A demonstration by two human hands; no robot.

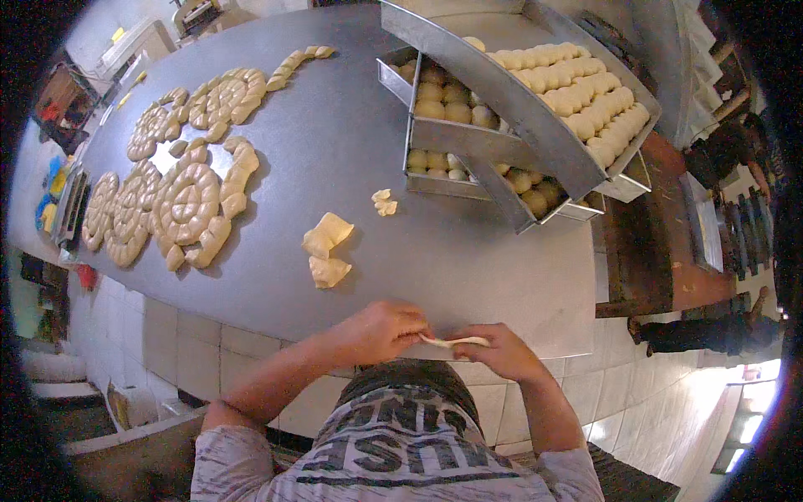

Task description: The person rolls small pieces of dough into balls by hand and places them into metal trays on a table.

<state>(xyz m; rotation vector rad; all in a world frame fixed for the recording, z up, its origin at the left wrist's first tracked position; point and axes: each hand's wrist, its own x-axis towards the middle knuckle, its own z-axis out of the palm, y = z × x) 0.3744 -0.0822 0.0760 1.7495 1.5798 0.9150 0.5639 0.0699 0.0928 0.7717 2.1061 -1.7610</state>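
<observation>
A thin pale strip of dough point(452, 341) stretches between my two hands at the near edge of the grey table. Its left end is pinched in the fingers of my left hand point(386, 330), and my right hand point(502, 351) grips the other end. Beyond my left hand lie flat, folded dough pieces point(329, 234) on the tabletop, with a smaller dough scrap point(384, 202) farther off. Coiled, segmented dough spirals point(186, 201) cover the table's left side, some touching each other.
At the far right, stacked metal trays point(510, 109) sit askew on the table point(468, 276), holding rows of dough balls point(577, 88). A brown wooden surface point(640, 234) stands beyond the table's right end. Another person point(711, 333) is at the far right.
</observation>
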